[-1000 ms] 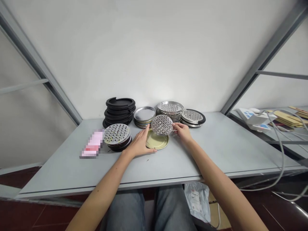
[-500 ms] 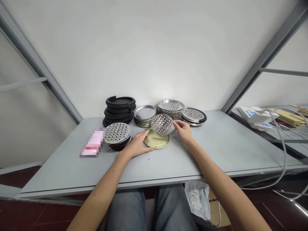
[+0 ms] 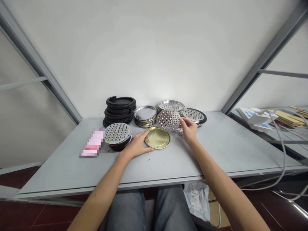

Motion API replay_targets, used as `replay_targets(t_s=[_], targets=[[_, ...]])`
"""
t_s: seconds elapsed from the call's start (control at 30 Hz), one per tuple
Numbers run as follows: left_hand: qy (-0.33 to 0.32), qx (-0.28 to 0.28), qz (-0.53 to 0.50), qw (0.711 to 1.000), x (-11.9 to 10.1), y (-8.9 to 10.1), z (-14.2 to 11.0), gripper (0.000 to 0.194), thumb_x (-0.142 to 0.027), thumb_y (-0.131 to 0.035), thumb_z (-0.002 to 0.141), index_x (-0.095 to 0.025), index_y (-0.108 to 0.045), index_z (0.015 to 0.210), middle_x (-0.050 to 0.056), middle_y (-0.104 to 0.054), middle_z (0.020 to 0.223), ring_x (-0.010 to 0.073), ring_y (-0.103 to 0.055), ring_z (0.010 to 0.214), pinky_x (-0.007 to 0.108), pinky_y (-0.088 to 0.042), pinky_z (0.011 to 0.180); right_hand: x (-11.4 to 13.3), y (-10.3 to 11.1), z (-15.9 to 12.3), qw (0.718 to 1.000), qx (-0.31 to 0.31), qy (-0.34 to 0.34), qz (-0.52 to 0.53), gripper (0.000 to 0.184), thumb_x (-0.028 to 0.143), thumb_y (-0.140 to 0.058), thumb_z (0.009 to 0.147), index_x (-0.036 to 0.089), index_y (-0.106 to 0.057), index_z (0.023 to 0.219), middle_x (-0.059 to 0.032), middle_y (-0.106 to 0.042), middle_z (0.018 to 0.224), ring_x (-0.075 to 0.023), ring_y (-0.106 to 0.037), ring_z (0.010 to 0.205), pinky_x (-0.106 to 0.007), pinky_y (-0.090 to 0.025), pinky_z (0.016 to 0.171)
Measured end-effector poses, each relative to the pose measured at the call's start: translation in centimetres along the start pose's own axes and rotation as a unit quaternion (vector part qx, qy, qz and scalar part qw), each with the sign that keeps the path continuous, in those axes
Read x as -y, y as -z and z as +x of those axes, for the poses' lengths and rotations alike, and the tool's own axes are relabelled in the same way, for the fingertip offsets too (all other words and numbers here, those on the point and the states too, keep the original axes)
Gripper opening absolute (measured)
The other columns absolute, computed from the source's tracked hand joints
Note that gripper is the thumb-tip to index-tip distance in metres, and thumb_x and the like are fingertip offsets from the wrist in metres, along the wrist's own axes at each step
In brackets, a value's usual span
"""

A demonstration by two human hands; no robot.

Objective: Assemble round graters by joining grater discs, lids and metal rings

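Observation:
My right hand (image 3: 189, 130) pinches the edge of a round metal grater disc (image 3: 168, 120), holding it tilted above the table. Below and to the left of that disc, a shallow gold-coloured metal lid (image 3: 158, 138) lies flat with its inside up. My left hand (image 3: 138, 145) rests on the table with fingers and thumb around the lid's left rim. Beside my left hand stands a stack of grater discs (image 3: 117, 132) with dark pieces under the top one. Small metal pieces (image 3: 178, 131) show partly behind my right hand.
Along the wall stand black plastic rings (image 3: 120, 110), a pile of metal lids (image 3: 145, 114), stacked lids with grater discs (image 3: 171, 105) and a black-rimmed grater (image 3: 194, 115). A blurred-out pink item (image 3: 93, 142) lies left. White cables (image 3: 284, 154) hang at the right.
My right hand has moved the grater disc to the right and slightly up, uncovering more of the gold lid. My left hand has stayed at the lid's rim.

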State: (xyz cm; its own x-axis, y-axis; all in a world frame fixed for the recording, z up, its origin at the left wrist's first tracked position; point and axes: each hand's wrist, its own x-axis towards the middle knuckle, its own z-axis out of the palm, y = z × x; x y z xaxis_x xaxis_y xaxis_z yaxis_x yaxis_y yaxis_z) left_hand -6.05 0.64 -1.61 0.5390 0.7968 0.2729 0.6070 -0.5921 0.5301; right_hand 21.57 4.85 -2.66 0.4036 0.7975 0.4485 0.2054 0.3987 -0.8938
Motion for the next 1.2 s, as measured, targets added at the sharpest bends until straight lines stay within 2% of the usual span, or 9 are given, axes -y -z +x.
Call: replay_targets(t_s=[0.3,0.43,0.53,0.7,0.87,1.07,1.2], targets=[[0.004,-0.016,0.003,1.0,0.1,-0.49,0.16,0.081,-0.049,-0.069,0.074,-0.019,-0.034,0.141,0.013,-0.045,0.139,0.028,-0.043,0.128,0.042,-0.036,0.108,-0.57,-0.51,-0.23,0.996,0.071,-0.054,0.0,0.041,0.05,-0.065,0.073,0.013,-0.071,0.09,-0.0077,-0.071,0.082,-0.0166,-0.06,0.067,-0.028,-0.047,0.06],[0.003,-0.019,0.007,1.0,0.16,-0.6,0.18,0.078,-0.046,-0.068,0.075,-0.018,-0.035,0.14,0.014,-0.047,0.137,0.0284,-0.045,0.126,0.043,-0.037,0.106,-0.43,-0.72,-0.39,0.994,0.082,-0.069,-0.001,0.042,0.051,-0.067,0.071,0.013,-0.071,0.089,-0.0074,-0.071,0.079,-0.0163,-0.059,0.065,-0.028,-0.046,0.058],[0.001,-0.017,0.016,1.0,0.12,-0.61,0.19,0.07,-0.045,-0.068,0.076,-0.019,-0.041,0.136,0.013,-0.051,0.133,0.0281,-0.046,0.124,0.043,-0.038,0.105,-0.37,-0.66,-0.3,0.995,0.07,-0.074,-0.003,0.044,0.052,-0.067,0.07,0.013,-0.071,0.09,-0.0074,-0.07,0.079,-0.0164,-0.059,0.064,-0.028,-0.046,0.057],[-0.02,-0.013,0.029,0.999,0.13,-0.68,0.25,0.044,-0.043,-0.066,0.078,-0.019,-0.058,0.114,0.01,-0.059,0.117,0.0265,-0.051,0.115,0.042,-0.042,0.101,-0.42,-0.45,-0.16,0.998,0.035,-0.043,-0.001,0.039,0.048,-0.065,0.074,0.014,-0.071,0.089,-0.0077,-0.071,0.082,-0.0171,-0.06,0.066,-0.029,-0.047,0.059],[-0.018,-0.023,0.026,0.999,0.45,-0.94,0.33,0.038,-0.037,-0.064,0.079,-0.02,-0.06,0.112,0.01,-0.06,0.115,0.0258,-0.051,0.116,0.042,-0.042,0.101,0.03,-0.37,-0.42,1.0,0.004,0.008,-0.027,0.037,0.048,-0.061,0.078,0.015,-0.071,0.092,-0.0086,-0.072,0.088,-0.0202,-0.063,0.073,-0.031,-0.05,0.064],[-0.029,-0.034,0.037,0.998,0.41,-0.79,0.39,0.026,-0.031,-0.059,0.084,-0.018,-0.063,0.106,0.009,-0.064,0.103,0.0243,-0.053,0.108,0.039,-0.045,0.095,0.39,-0.26,-0.39,0.999,-0.015,0.014,-0.035,0.035,0.045,-0.061,0.078,0.014,-0.071,0.09,-0.0096,-0.072,0.086,-0.0218,-0.064,0.076,-0.033,-0.051,0.066],[-0.018,-0.022,0.051,0.998,-0.02,-0.4,0.31,0.023,-0.031,-0.06,0.083,-0.019,-0.064,0.101,0.007,-0.065,0.092,0.0246,-0.054,0.101,0.038,-0.047,0.088,0.2,-0.05,-0.2,0.999,-0.025,0.008,-0.048,0.036,0.047,-0.062,0.078,0.014,-0.071,0.09,-0.0097,-0.072,0.088,-0.0226,-0.065,0.078,-0.033,-0.051,0.066]])
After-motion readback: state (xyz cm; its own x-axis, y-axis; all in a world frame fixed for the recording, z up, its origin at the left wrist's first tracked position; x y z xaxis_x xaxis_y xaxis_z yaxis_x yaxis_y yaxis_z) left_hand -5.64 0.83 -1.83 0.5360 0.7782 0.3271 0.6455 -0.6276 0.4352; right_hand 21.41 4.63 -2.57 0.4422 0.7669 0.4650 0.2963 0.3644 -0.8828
